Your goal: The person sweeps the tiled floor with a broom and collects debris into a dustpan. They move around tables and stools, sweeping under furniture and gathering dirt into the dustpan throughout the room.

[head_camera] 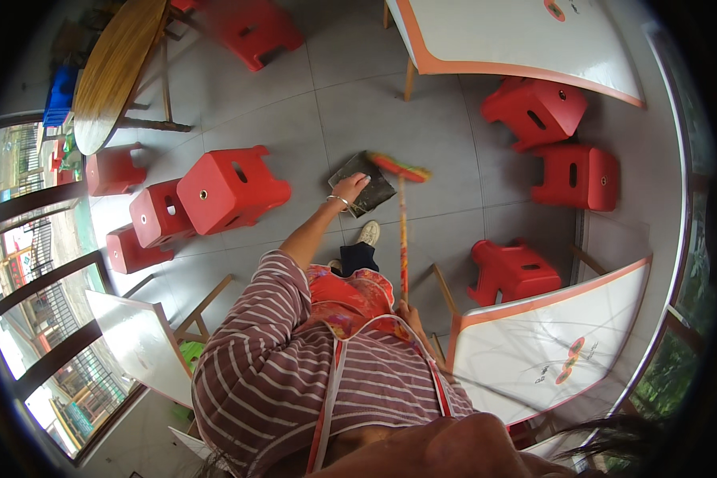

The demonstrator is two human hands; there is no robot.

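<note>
My left hand (351,187), with a bracelet at the wrist, reaches forward with curled fingers above a dark dustpan (377,192). It appears closed around the dustpan's handle, which the hand itself hides. My right hand (411,315) grips the patterned red-and-yellow handle of a broom (403,239) near my waist. The broom's red, green and yellow head (401,167) lies beside the dustpan's right edge, near the floor. Just behind the dustpan is my light-coloured shoe (369,233).
Red plastic stools stand at left (215,191), at right (573,178) and near the right-hand table (517,272). White tables with orange borders are at upper right (514,36) and lower right (549,346). A round wooden table (119,66) is upper left. Grey tiles (263,119) cover the floor.
</note>
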